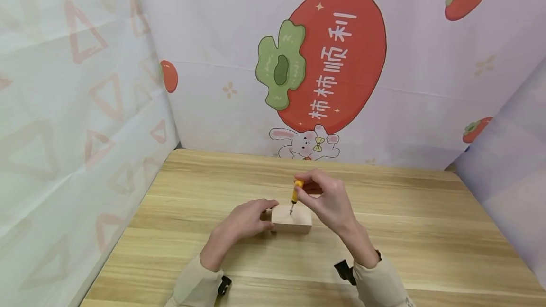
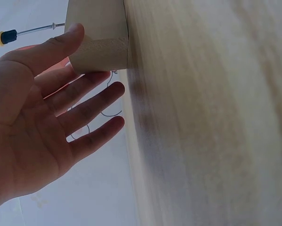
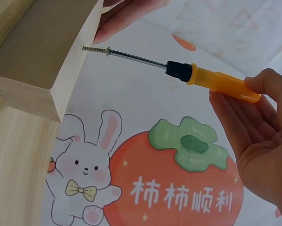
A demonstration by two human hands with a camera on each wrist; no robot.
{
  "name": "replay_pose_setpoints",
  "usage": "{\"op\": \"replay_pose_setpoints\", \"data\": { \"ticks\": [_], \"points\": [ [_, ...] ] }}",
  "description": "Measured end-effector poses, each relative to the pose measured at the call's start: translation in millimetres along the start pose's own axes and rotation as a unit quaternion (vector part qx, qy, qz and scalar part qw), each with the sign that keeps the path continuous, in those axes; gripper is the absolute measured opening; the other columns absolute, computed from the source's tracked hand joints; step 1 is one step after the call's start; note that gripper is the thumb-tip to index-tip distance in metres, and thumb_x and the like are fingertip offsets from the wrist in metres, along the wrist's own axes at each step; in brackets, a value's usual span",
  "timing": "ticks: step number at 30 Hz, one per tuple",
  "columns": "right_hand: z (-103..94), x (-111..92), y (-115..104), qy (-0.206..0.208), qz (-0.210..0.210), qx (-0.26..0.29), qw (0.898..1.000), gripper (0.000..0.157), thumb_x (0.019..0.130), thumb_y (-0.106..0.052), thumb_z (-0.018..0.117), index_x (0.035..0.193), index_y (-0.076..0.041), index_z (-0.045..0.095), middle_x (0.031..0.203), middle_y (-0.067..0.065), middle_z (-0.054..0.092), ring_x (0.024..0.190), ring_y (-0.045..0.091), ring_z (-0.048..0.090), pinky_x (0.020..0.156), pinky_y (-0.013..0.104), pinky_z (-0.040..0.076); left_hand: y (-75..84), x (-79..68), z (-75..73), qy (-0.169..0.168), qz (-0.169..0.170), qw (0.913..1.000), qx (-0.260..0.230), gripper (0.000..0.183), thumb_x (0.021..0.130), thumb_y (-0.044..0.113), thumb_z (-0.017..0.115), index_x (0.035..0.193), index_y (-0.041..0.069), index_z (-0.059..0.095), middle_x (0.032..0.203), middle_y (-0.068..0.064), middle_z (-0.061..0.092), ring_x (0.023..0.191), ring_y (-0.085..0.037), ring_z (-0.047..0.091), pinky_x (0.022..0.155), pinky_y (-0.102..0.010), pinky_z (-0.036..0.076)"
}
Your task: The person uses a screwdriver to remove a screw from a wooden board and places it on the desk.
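Note:
A pale wooden block (image 1: 292,226) lies on the table. My left hand (image 1: 246,219) grips its left end; in the left wrist view the thumb presses the near face while the other fingers spread at the far side. A screw (image 3: 96,50) stands out from the block's top face, its tip at the wood and most of the thread showing. The tip of a yellow screwdriver (image 3: 225,85) with a black collar meets the screw head. Above the block, my right hand (image 1: 329,201) pinches the end of that handle between thumb and fingers. The screwdriver tilts slightly in the head view.
The wood-grain table (image 1: 409,245) spreads around the block on all sides. Behind it hangs a printed cloth (image 1: 213,108) with a persimmon and a rabbit; another cloth (image 1: 64,108) with triangles covers the left side. Dark straps sit at both wrists.

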State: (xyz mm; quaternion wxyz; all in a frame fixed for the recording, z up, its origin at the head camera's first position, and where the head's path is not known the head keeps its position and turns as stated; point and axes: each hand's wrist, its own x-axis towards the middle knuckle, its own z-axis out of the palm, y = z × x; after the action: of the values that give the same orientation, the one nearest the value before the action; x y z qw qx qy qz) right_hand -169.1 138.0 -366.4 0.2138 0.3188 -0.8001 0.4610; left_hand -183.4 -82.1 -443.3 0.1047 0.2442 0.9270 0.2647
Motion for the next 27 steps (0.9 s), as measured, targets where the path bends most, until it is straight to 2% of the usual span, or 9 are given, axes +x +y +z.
{"op": "replay_pose_setpoints", "data": {
  "ticks": [4,7,10,13,15,20,27],
  "points": [
    [-2.3,0,0,-0.018,0.015,0.006,1.0,0.024,0.082,0.005,0.075,0.105,-0.003,0.071,0.093,0.009,0.075,0.078,0.017,0.074,0.07,0.021,0.058,0.0,-0.5,0.1,0.002,0.002,1.0,0.007,0.056,0.088,0.031,0.074,0.139,0.014,0.058,0.13,-0.004,0.066,0.112,-0.022,0.065,0.091,-0.043,0.053],
    [-2.3,0,0,-0.01,0.028,-0.008,1.0,0.023,0.083,0.004,0.074,0.105,-0.003,0.071,0.094,0.009,0.075,0.081,0.019,0.074,0.07,0.023,0.058,-0.8,-0.9,0.1,0.004,-0.002,0.9999,0.013,0.056,0.088,0.032,0.074,0.139,0.015,0.058,0.129,-0.003,0.066,0.11,-0.021,0.065,0.089,-0.042,0.053],
    [-0.3,-1,-3,0.003,0.026,-0.07,0.997,0.022,0.083,0.0,0.076,0.103,-0.005,0.071,0.098,0.007,0.075,0.084,0.018,0.074,0.07,0.028,0.06,-0.9,-1.4,-0.3,0.003,-0.003,0.9999,0.016,0.056,0.088,0.033,0.075,0.139,0.016,0.058,0.128,-0.003,0.067,0.109,-0.021,0.065,0.088,-0.042,0.053],
    [2.1,-2,-8,0.011,0.018,-0.138,0.99,0.024,0.081,-0.006,0.081,0.102,-0.008,0.07,0.098,0.003,0.074,0.084,0.018,0.074,0.069,0.03,0.06,-0.2,-1.3,-0.5,0.001,0.0,0.9999,0.015,0.056,0.088,0.032,0.074,0.139,0.015,0.058,0.126,-0.004,0.067,0.107,-0.021,0.065,0.087,-0.042,0.054],
    [3.3,-1,-11,0.008,0.017,-0.156,0.988,0.026,0.079,-0.008,0.083,0.102,-0.008,0.07,0.096,0.003,0.073,0.084,0.017,0.073,0.068,0.028,0.059,0.5,-1.1,-0.4,0.001,0.001,0.9999,0.015,0.055,0.089,0.033,0.073,0.139,0.014,0.058,0.126,-0.003,0.067,0.106,-0.02,0.065,0.086,-0.042,0.054],
    [3.9,4,-17,-0.019,0.034,-0.106,0.994,0.026,0.079,-0.006,0.082,0.102,-0.004,0.07,0.094,0.004,0.072,0.081,0.014,0.072,0.067,0.021,0.058,1.5,-0.3,0.1,0.006,0.001,0.9998,0.017,0.055,0.088,0.032,0.074,0.138,0.015,0.059,0.125,-0.003,0.068,0.104,-0.019,0.065,0.084,-0.04,0.054],
    [-3.9,9,-11,-0.054,0.024,-0.064,0.996,0.023,0.085,-0.004,0.076,0.107,-0.006,0.071,0.09,0.001,0.073,0.077,0.009,0.069,0.07,0.022,0.057,0.8,-0.4,0.3,0.004,-0.004,0.9999,0.011,0.056,0.088,0.033,0.074,0.139,0.015,0.058,0.126,-0.003,0.067,0.106,-0.019,0.065,0.086,-0.041,0.053]
  ]
}}
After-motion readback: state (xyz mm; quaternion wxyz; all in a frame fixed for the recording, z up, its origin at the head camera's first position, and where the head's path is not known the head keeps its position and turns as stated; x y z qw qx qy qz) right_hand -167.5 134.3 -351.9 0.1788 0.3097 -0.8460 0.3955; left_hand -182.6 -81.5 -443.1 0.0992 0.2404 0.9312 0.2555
